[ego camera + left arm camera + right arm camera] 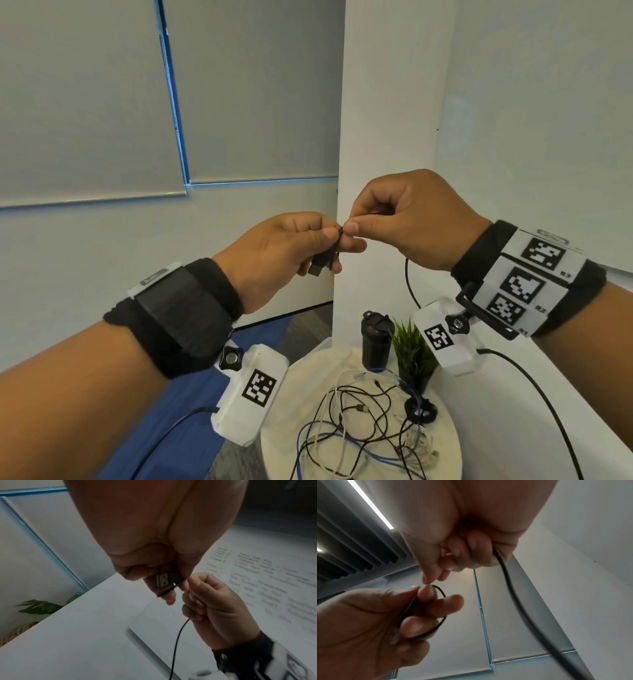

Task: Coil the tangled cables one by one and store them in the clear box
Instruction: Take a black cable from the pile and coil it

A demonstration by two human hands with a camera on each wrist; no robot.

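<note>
Both hands are raised in front of me, above the table. My left hand [308, 243] holds a black USB cable by its plug [163, 580], with a small loop of the cable [441, 609] wound round its fingers. My right hand [376, 216] pinches the same black cable beside the left thumb, and the cable [409, 284] hangs down from under that hand. A tangle of black, white and blue cables [363, 428] lies on the round white table [448, 455] below. The clear box is mostly hidden behind my left wrist; only a pale edge [323, 344] shows.
A black tumbler [376, 342] and a small green potted plant [412, 356] stand at the back of the table. A black round object [420, 409] sits by the tangle. A white pillar and wall rise behind the table, with blue floor on the left.
</note>
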